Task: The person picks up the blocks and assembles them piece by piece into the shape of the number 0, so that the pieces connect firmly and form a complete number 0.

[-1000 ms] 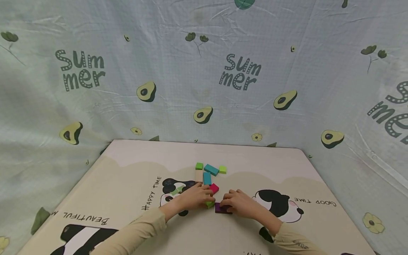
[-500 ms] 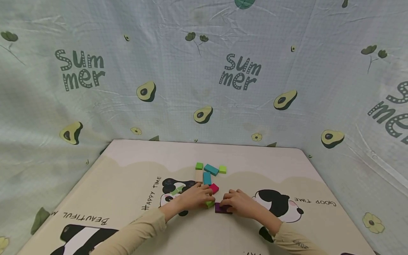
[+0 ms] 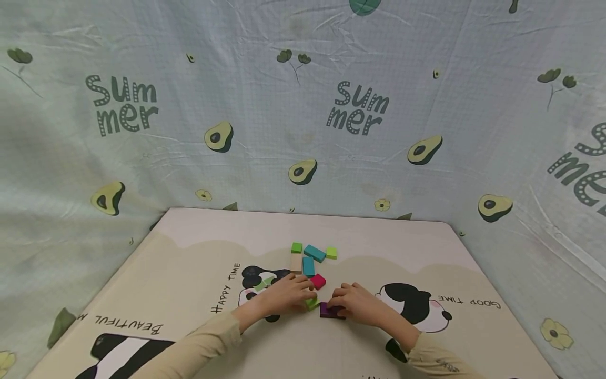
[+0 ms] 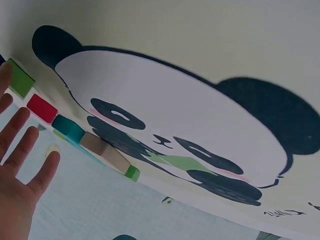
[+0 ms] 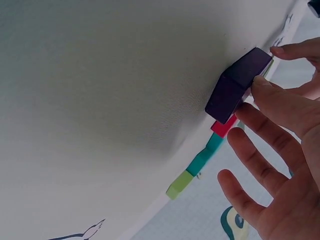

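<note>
Left hand [image 3: 289, 292]: Just below centre in the head view, thumb and forefinger appear to pinch the near green block [image 4: 20, 79]; the other fingers fan out.
Right hand [image 3: 357, 303]: Lower right of centre, thumb and forefinger pinch the purple block [image 5: 237, 85], remaining fingers spread.
Purple block: Lower centre of the head view, on the tabletop [image 3: 189, 273], just right of the near green block; whether the two touch is hard to tell.
Just changed: The left hand has eased slightly leftward in the past half second, baring more of the red block [image 3: 318, 281]; the right hand and purple block look unmoved, and any turn of the near green block is too small to tell.
What it means: A fine adjustment on the left side, it seems, with the purple block kept steady.
Blocks above: A lower teal block [image 3: 308, 267] beside a cream block [image 3: 295, 263], topped by a small green block [image 3: 296, 247], a slanted teal block [image 3: 314, 253] and a lime block [image 3: 331, 253].
Backdrop: An avocado-print cloth [image 3: 260, 105] fills the upper frame.
</note>
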Demonstrator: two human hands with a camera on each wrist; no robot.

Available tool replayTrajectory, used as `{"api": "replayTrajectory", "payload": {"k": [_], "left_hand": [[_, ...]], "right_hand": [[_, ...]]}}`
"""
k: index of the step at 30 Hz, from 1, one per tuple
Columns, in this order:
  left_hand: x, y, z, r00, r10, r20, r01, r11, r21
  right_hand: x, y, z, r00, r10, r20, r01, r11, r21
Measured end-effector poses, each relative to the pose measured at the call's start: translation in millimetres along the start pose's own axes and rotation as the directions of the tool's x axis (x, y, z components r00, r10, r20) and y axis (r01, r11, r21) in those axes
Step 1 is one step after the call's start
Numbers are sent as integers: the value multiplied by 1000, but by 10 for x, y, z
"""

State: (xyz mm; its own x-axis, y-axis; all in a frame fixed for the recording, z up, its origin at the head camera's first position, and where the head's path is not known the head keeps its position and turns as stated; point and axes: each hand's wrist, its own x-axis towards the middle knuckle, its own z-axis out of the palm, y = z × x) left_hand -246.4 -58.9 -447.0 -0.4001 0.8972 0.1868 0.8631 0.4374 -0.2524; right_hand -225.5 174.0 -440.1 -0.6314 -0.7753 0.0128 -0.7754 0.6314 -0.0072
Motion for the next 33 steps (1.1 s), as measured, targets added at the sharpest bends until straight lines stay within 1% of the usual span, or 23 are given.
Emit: {"api": "replayTrajectory", "payload": {"k": [9, 16, 20, 23, 26, 30, 33], "left_hand": [[-80, 24, -50, 999, 27, -21, -26, 1000, 8], [-95, 71, -52, 999, 9, 32, -10, 1000, 9], [-103, 84, -54, 999, 14, 29, -14, 1000, 15], [-111, 98, -56, 1000, 13, 22, -13, 1000, -1], [-113, 115, -61, 999, -5, 43, 6, 1000, -28], [-113, 123, -70, 998, -24, 67, 26, 999, -39], [-115, 118, -65, 997, -26, 66, 29, 999, -41]], "right_hand": [[-2, 0, 14, 1000, 9, 4, -9, 1000, 8], [-4, 2, 9, 1000, 10, 3, -10, 1000, 12], [-5, -2, 4, 1000, 10, 4, -10, 1000, 16], [-6, -6, 2, 1000, 14, 5, -14, 1000, 26], [-6, -5, 3, 1000, 14, 6, -14, 999, 35], [-3, 22, 18, 1000, 14, 11, -14, 998, 62], [-3, 52, 33, 1000, 18, 14, -19, 996, 90]]}}
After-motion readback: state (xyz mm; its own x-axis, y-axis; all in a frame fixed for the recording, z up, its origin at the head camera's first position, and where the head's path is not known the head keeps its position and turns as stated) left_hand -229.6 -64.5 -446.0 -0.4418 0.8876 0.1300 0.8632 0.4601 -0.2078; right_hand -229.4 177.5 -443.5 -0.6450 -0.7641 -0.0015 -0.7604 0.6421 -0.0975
